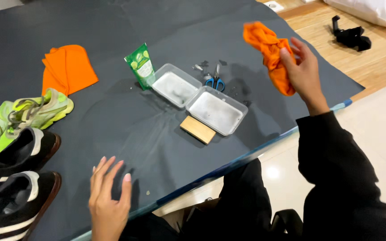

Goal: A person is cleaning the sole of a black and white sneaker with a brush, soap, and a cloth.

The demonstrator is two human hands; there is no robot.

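Item one: crumpled orange cloth (pixel 271 53), clenched in my right hand (pixel 304 71) and lifted at two o'clock over the dark grey mat (pixel 112 134). My left hand (pixel 108 196) lies flat at seven o'clock, fingers spread, grasping nothing. At centre I log an open clear hinged box (pixel 199 98), a wooden block (pixel 197 129) touching its near edge, blue-handled scissors (pixel 215 80) just behind, a green tube (pixel 141 66) at eleven. Folded orange cloth (pixel 68 67) at ten; green sneakers (pixel 23 116) and black shoes (pixel 14 178) at nine.

Scissors (pixel 215 80) behind tray (pixel 199 98); block (pixel 197 129) before it.
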